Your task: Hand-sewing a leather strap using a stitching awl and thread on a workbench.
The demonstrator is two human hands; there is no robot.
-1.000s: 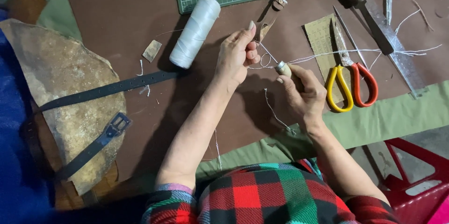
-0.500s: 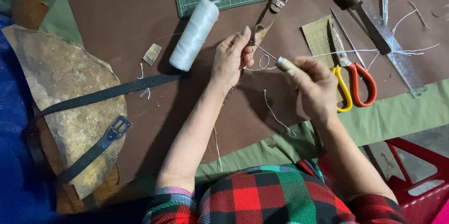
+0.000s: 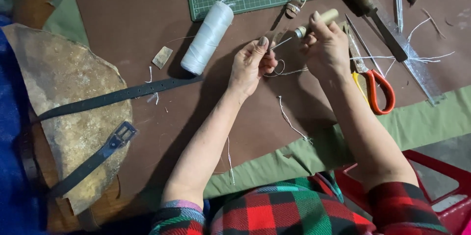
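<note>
Awl (image 3: 314, 23) in right hand (image 3: 326, 48), thread (image 3: 282, 72) in left hand (image 3: 250, 65)

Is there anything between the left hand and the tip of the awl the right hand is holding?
Nothing visible. The right hand grips the wooden-handled awl, its metal tip pointing at the left hand. The left fingertips are right at the tip, with white thread looping just below. The thread spool lies off to the side.

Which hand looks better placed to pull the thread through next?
Probably the left hand: its fingers already pinch the white thread at the awl tip, while the right hand is busy gripping the awl's wooden handle.
</note>
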